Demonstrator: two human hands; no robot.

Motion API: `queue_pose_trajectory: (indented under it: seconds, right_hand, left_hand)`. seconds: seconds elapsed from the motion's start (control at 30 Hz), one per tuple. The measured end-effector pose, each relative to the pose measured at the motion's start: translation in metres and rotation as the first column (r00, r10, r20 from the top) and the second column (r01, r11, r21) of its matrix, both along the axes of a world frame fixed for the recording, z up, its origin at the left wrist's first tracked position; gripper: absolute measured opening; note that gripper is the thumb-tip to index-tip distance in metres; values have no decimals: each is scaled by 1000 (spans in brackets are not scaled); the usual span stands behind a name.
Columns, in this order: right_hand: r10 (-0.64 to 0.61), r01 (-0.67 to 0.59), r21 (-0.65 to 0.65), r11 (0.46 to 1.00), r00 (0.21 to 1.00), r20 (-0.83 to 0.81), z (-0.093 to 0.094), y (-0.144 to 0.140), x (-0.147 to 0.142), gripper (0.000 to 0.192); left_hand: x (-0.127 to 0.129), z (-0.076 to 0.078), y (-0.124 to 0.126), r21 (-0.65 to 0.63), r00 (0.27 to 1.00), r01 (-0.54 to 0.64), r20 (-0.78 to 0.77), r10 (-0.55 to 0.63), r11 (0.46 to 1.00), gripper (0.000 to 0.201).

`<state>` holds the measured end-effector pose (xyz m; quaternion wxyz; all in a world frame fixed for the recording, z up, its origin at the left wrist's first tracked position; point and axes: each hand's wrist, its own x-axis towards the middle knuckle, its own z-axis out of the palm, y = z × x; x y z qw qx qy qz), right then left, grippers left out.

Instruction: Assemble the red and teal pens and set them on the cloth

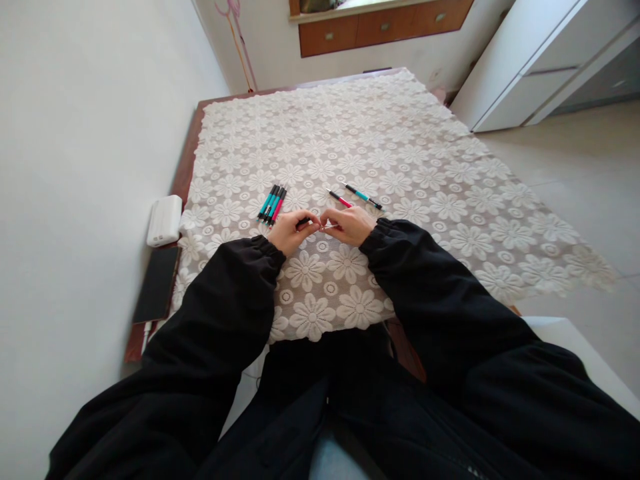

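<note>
My left hand (289, 233) is closed round a black pen part (303, 221), much of it hidden by the fingers. Fingertip to fingertip with it, my right hand (356, 225) pinches a thin whitish piece (329, 227), too small to make out fully. Left of my hands lies a row of several pens (272, 204), teal and black with a pink-red one at its right end. Just beyond my right hand are a red and black pen (339, 197) and a teal and black pen (363, 196), lying apart at a slant.
A cream floral lace cloth (310, 313) covers the table. Along its left edge, beside the wall, sit a white box-shaped device (165, 220) and a dark phone (157, 285) with a white cable (147, 337). White cabinets (525, 67) stand at the far right.
</note>
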<state>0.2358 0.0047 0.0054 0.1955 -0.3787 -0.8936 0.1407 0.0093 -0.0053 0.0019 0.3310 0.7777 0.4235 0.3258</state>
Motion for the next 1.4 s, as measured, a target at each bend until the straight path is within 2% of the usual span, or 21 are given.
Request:
queue_pose_trajectory:
  seconds: [0.33,0.77,0.97,1.13,1.4]
  right_hand:
    - [25,-23,45,999,999,-38,0,-1,2,24]
    - [37,-27,104,994,995,-98,3,-6,2,28]
    - [17,-11,83,997,997,-71,3,-5,1,29]
    - [-58,62,66,996,996,-63,9,-7,0,41]
    - [-109,108,30,994,994,24,8,-3,0,39]
  left_hand:
    - [0,-2,0,-86,999,23,48,-19,996,25]
    - [0,5,1,-251,972,109,229,-51,962,40]
    - [1,2,2,-191,985,49,174,-15,980,35]
    - [4,1,2,-97,989,-41,135,54,994,28]
    - [4,0,2,-45,976,-109,185,115,993,28]
